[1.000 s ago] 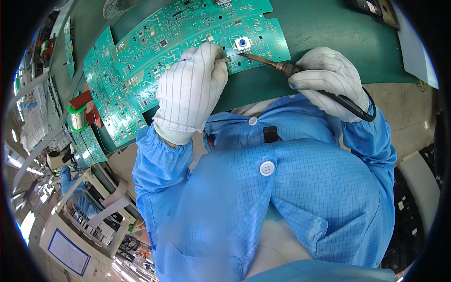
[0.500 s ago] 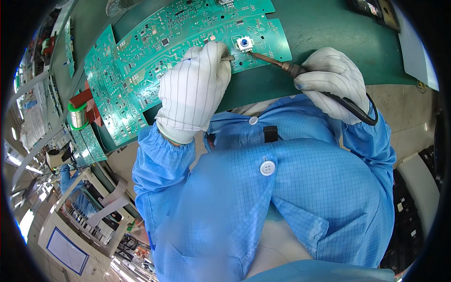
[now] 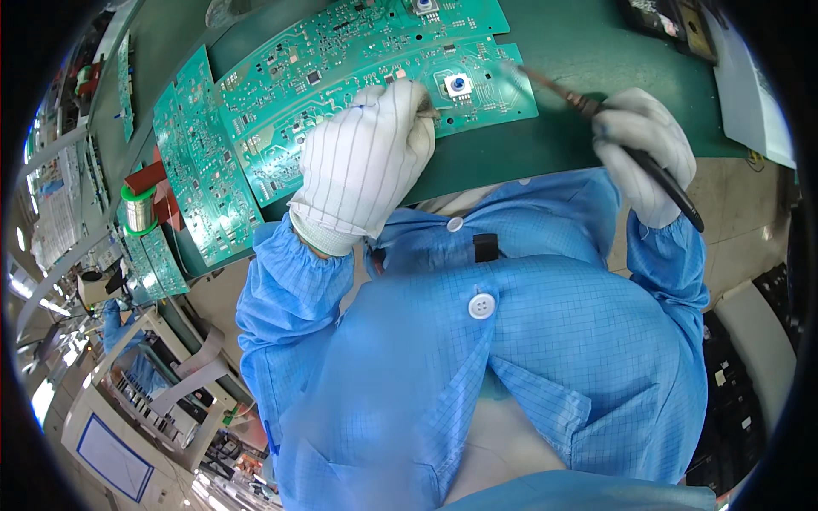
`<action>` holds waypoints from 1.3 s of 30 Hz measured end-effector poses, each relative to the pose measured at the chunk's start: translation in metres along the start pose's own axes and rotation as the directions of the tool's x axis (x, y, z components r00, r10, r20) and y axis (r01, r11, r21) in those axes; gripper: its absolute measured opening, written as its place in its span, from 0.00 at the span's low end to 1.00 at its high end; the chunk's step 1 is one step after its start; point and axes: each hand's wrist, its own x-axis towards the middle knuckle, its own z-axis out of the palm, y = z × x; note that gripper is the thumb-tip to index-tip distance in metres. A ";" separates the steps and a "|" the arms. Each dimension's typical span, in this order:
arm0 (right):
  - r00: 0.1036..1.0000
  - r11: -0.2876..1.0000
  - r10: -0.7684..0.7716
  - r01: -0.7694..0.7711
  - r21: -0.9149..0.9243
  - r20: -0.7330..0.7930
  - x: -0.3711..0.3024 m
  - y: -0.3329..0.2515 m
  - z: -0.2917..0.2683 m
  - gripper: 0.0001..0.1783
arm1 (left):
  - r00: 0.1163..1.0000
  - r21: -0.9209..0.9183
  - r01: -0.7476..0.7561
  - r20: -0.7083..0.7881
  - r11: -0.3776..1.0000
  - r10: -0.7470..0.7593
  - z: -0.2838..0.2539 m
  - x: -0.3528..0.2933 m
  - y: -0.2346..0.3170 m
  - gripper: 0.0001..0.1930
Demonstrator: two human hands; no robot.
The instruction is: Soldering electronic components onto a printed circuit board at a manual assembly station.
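My right hand, in a white glove, is closed round a soldering iron. The iron's tip, smeared by motion, is up past the right end of the near green circuit board, apart from the white square part with a blue centre mounted there. My left hand, in a striped white glove, rests over the same board's near edge. Its fingers are pinched together just left of the white part; a small dark bit shows at the fingertips, and I cannot make out what it is.
Another green board lies behind the near one, with more boards to the left. A solder wire spool with green rims stands at the table's left edge. At the far right are a dark device and a white sheet.
My right hand has lifted the soldering iron away from the white part, up and to the right. My left hand stays pinched and, with the boards, appears slightly further right in view.
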 end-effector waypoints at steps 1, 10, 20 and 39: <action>0.994 0.990 0.078 -0.086 -0.114 -0.075 -0.003 -0.006 -0.004 0.12 | 1.000 -0.023 -0.016 0.000 1.000 0.016 0.002 0.004 0.005 0.05; 0.809 0.794 0.057 -0.392 -0.464 -0.586 -0.026 0.040 -0.036 0.14 | 0.999 -0.084 -0.045 0.016 0.995 0.046 0.009 0.025 0.053 0.06; 0.595 0.858 0.463 -0.488 0.163 -0.656 -0.008 0.011 0.009 0.15 | 0.900 -0.225 0.314 -0.238 0.922 -0.365 -0.040 0.003 -0.010 0.06; 0.693 0.898 0.416 -0.416 0.146 -0.589 -0.007 0.016 0.023 0.15 | 0.734 -0.252 0.416 -0.474 0.874 -0.486 -0.013 -0.011 -0.088 0.11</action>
